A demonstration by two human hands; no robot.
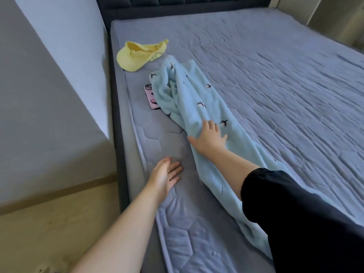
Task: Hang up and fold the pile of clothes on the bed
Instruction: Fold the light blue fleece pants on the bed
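Fleecy blue garment (pixel 194 107) lies bunched along near-left mattress (pixel 275 75). Right hand (pixel 208 135) presses it, fingers spread flat; left hand (pixel 166 175) relaxed on mattress, holding nothing. Step: spreading for fold (judgement). Next: flatten bunched far end.

Soft, bluish daylight on the bed (pixel 275 79); bright patch on the wall (pixel 65 32); faint shadows; edges bowed; detail slightly soft.

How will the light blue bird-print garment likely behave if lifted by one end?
Probably floppy: the light blue bird-print garment lies in soft bunched folds, so it should drape and trail. Its fleecy-looking pile suggests it grips rather than slides under the right hand flat on it. Dragging it might shift the phone its edge covers.
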